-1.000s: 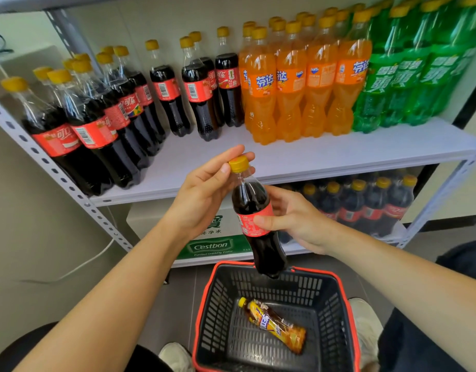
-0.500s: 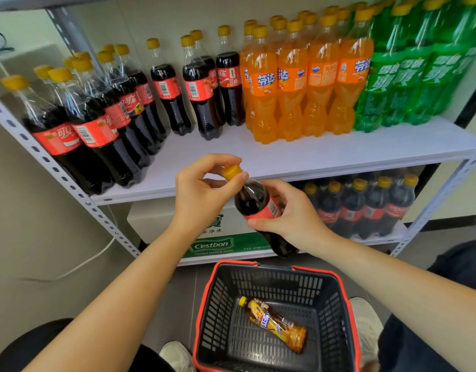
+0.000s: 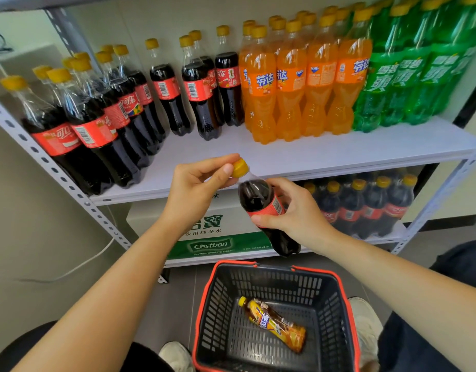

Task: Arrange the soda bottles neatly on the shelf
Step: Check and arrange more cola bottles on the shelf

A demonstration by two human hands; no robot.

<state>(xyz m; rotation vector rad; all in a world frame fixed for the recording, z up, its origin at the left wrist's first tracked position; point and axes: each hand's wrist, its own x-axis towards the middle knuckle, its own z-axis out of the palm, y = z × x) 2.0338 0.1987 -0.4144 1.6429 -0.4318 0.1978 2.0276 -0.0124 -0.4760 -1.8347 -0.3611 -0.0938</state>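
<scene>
Pinching cap (image 3: 240, 167) left hand (image 3: 196, 187), right hand (image 3: 298, 213) gripping cola bottle (image 3: 258, 200)

Your open lane: bare front strip of the shelf (image 3: 312, 157), widest ahead of the orange bottles (image 3: 298, 84) and green bottles (image 3: 408, 76). Left side blocked: cola rows (image 3: 97, 124) run out to the front edge. The rear cola bottles (image 3: 199, 95) close the back centre.

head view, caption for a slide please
A tilted cola bottle before the shelf: left hand pinches its cap, right hand grips it.
</scene>
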